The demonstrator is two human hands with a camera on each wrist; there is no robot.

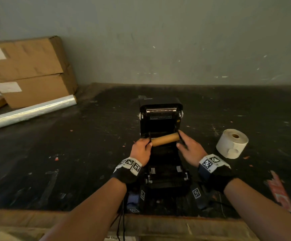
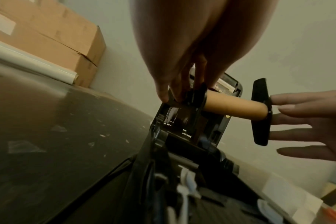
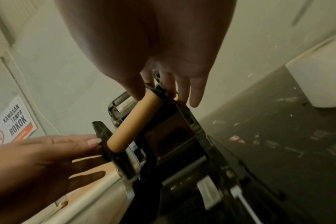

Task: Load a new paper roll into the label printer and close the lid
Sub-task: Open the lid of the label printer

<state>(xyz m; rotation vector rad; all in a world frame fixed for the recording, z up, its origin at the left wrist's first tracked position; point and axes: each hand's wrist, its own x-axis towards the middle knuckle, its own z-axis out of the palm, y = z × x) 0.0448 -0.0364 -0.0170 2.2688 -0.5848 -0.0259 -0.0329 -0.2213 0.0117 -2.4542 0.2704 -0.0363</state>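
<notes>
Hands at open label printer (image 1: 167, 178), head view: my left hand (image 1: 140, 150) and right hand (image 1: 190, 150) hold the empty core (image 1: 165, 140) above it; new paper roll (image 1: 231, 144) stands aside, right. Left wrist: fingers (image 2: 161, 89) pinch left guide (image 2: 197, 97). Right wrist: fingers (image 3: 197, 94) pinch right guide (image 3: 160, 89); uneven pull could drop it.

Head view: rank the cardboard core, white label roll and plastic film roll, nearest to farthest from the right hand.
1. cardboard core, its end in the right hand.
2. white label roll, on the table to the right.
3. plastic film roll, far left by the boxes.
</notes>
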